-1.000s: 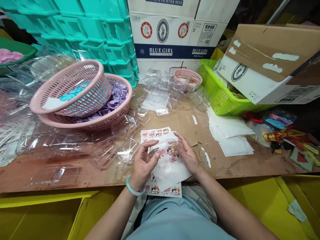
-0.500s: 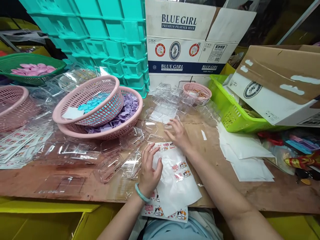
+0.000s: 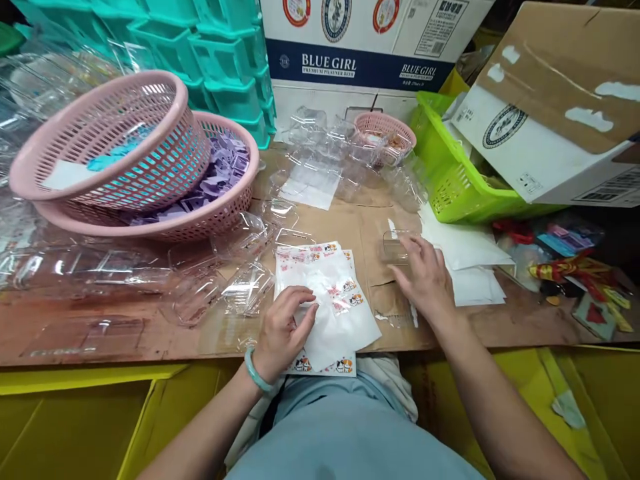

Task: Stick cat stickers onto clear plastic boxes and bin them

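My left hand [image 3: 286,327] rests on a sticker sheet [image 3: 320,261] printed with cats and pink labels, at the table's near edge. Its fingers are curled, with the tips pinching the white backing paper [image 3: 350,327] that lies over the sheet. A jade-green bangle sits on that wrist. My right hand [image 3: 424,277] is out to the right, its fingers closed on the near edge of a small clear plastic box [image 3: 397,245] that stands on the brown cardboard table cover [image 3: 370,233].
Two stacked pink baskets [image 3: 115,87] hold blue and purple pieces at the left. Clear plastic boxes [image 3: 200,293] lie beside them and more [image 3: 320,157] at the back. A small pink basket [image 3: 385,123], green basket [image 3: 450,200], cardboard carton [image 3: 550,100], white papers [image 3: 470,267] and teal crates [image 3: 225,60] surround the spot.
A second ago both hands held a clear box over the sheet. My right hand then reached back and came to the right with a clear box; my left hand curled onto the sheet.
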`<state>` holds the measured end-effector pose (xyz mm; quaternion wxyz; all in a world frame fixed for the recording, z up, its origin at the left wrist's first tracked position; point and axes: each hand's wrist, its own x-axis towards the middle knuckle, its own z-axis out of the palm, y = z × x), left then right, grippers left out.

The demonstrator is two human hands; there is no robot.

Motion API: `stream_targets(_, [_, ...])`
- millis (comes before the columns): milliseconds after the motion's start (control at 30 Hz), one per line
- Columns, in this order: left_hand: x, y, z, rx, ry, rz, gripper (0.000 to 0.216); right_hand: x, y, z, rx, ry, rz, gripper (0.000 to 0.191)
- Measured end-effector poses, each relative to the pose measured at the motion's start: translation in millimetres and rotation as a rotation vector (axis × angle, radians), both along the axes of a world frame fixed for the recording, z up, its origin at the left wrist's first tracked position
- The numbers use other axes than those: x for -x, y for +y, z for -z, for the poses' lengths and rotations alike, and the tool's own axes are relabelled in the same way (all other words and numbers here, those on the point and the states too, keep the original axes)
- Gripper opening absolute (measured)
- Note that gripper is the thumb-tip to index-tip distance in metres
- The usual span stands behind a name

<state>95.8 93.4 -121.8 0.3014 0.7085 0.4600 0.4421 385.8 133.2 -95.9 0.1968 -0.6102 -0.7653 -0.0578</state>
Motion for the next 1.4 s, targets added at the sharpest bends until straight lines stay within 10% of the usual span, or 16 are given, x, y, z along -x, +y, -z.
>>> stream_targets(167, [-1,-24,-5.5,0.355,-0.205,-0.121,0.015,22,-78,16.1,0.269,0.0,-0.588,0.058])
stream_targets(367, [18,-48,-20.4,0.808,-0.15,0.149,0.048,25,-105,23.2,0.083,0.191,-0.584,0.039])
stream_targets(533, [5,-52,-19.7,1.172,-0.757,0.183,0.04,45,-106,13.2,0.076,0.206,-0.601,0.036])
stream_targets(700, [-22,-45,-18.4,1.157,-1.009,-0.259,0.016,71,-95,9.1,0.115,0.433,-0.475,0.039])
stream_targets(1400, [-32,-38,-15.6,1.093,-0.969,0.064,0.034,92,-71,13.1,0.475,1.243,-0.011,0.014])
